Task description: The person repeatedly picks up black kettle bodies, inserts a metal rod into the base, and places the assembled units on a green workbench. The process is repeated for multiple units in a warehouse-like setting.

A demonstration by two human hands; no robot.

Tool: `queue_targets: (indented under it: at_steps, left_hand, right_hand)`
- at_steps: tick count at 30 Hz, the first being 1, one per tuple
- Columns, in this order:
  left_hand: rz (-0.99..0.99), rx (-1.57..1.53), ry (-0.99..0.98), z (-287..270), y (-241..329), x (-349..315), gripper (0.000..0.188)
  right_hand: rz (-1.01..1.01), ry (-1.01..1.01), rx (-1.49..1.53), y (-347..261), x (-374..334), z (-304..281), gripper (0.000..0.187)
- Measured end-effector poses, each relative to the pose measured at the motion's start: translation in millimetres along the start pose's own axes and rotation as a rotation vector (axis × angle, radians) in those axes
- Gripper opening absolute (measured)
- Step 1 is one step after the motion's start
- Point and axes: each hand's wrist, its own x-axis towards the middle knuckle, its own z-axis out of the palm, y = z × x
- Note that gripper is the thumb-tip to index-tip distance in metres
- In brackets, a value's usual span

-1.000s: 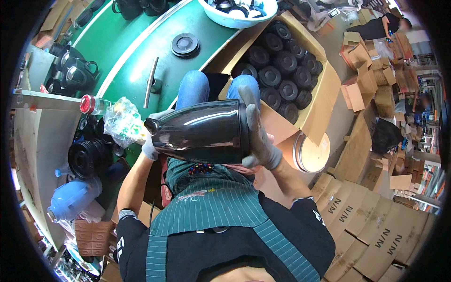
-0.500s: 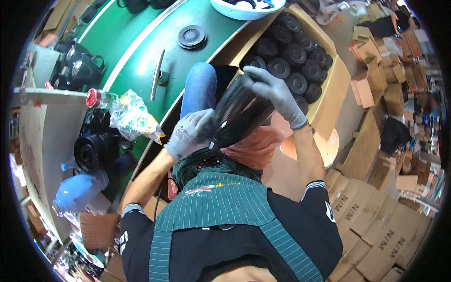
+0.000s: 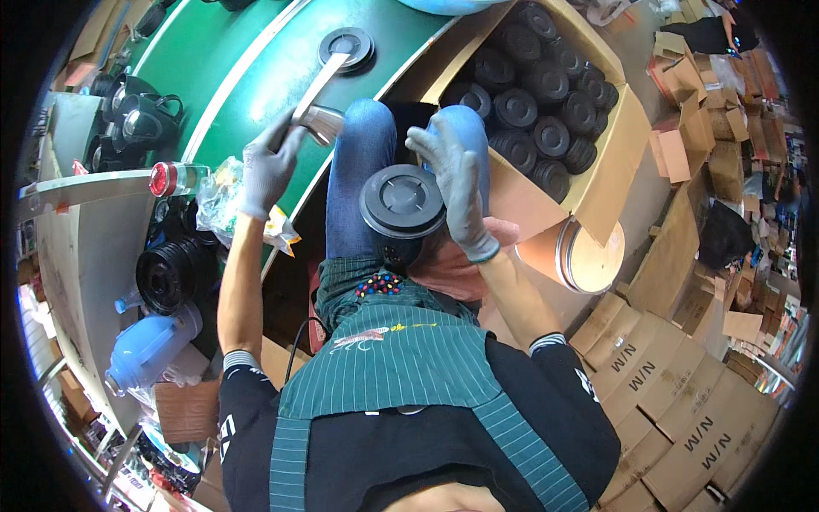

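Note:
My left hand (image 3: 271,166), in a grey glove, is closed around a metal tool (image 3: 322,125) with a long flat bar and a short, cup-like round end. It is raised over the edge of the green table. Between my thighs a dark jar stands with a round black base (image 3: 403,200) facing up; most of its body is hidden below that base. My gloved right hand (image 3: 458,183) is open beside the base, fingers stretched out, with nothing in them. Whether its palm touches the base I cannot tell.
Several black round parts fill an open carton (image 3: 601,192) at my right. Black discs (image 3: 345,49) lie on the green table (image 3: 256,111). At left are a red-capped jar (image 3: 177,180), a plastic bag (image 3: 223,200) and black jugs (image 3: 145,119). An orange-brown drum (image 3: 559,256) stands beyond my right forearm.
The dark jar, formerly tilted between both hands, now stands base-up between my thighs. My left hand has left it and picked the metal tool off the table. My right hand has opened.

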Motion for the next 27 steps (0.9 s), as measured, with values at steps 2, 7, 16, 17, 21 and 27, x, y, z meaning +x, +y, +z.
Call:
queue_targets:
  at_steps: [2, 7, 16, 17, 21, 27]
  left_hand:
    - [0.197, -0.001, -0.299, -7.6, 69.5, -14.1, 0.043]
    - [0.363, 0.241, -0.525, 4.0, 126.4, -30.0, 0.043]
    - [0.319, 0.444, -0.296, 42.0, 180.1, -103.8, 0.079]
    - [0.345, 0.468, -0.297, 45.6, 188.3, -106.6, 0.081]
    - [0.346, 0.349, -0.190, 45.1, 170.7, -110.4, 0.084]
    - [0.217, 0.085, -0.143, 16.7, 71.4, -69.5, 0.048]
  right_hand:
    - [0.053, 0.104, 0.158, -10.9, 8.0, 10.0, 0.094]
    - [0.312, 0.251, 0.597, -18.5, 21.2, -2.9, 0.073]
    - [0.457, -0.219, 0.628, 43.5, 78.6, -11.7, 0.045]
    - [0.461, -0.269, 0.558, 48.6, 82.2, -10.3, 0.043]
    - [0.420, -0.323, 0.716, 66.2, 71.5, -17.8, 0.038]
    - [0.188, -0.359, 0.615, -11.3, -2.6, -19.1, 0.042]
